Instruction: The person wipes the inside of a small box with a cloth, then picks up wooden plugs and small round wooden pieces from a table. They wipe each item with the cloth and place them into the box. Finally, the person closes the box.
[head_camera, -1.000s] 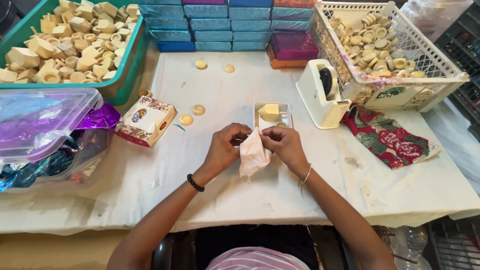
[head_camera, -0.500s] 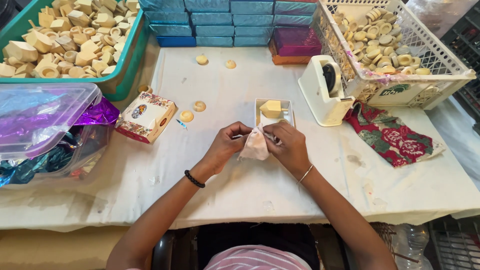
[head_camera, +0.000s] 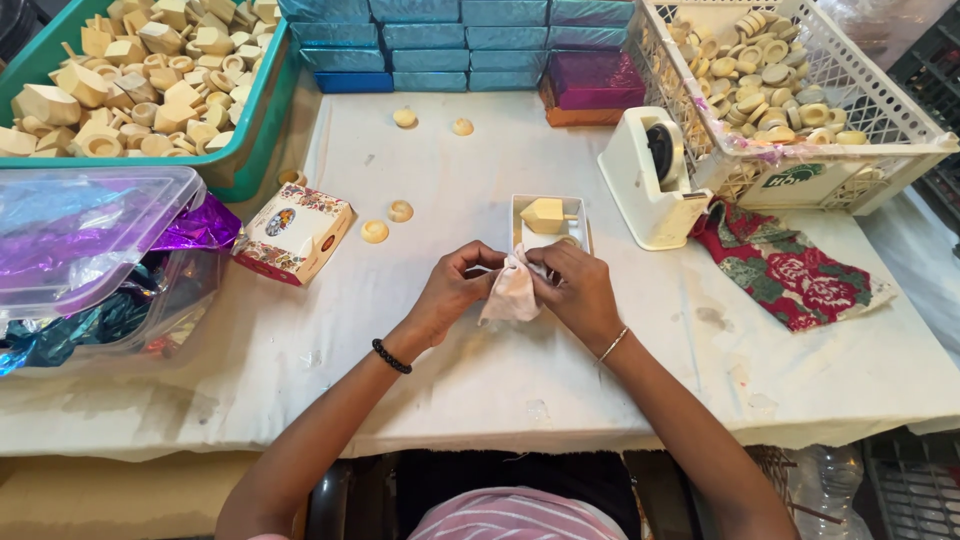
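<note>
At the centre of the white cloth-covered table (head_camera: 300, 350), the left hand (head_camera: 448, 292) and the right hand (head_camera: 578, 290) meet around a small pale cloth pouch (head_camera: 512, 290), both sets of fingers pinched on its upper edge while its body hangs between the palms. Just past the hands at 12 o'clock sits a small open white cardboard box (head_camera: 550, 222) with a pale wooden spinning top (head_camera: 546, 213) lying in it. A white tape dispenser (head_camera: 652, 180) stands at 1 o'clock, a red floral cloth (head_camera: 790, 275) at 3 o'clock. A patterned closed gift box (head_camera: 295, 233) lies at 10 o'clock, with round wooden discs (head_camera: 386, 222) beside it. A green plastic tray of wooden pieces (head_camera: 250, 150) fills 11 o'clock.
</note>
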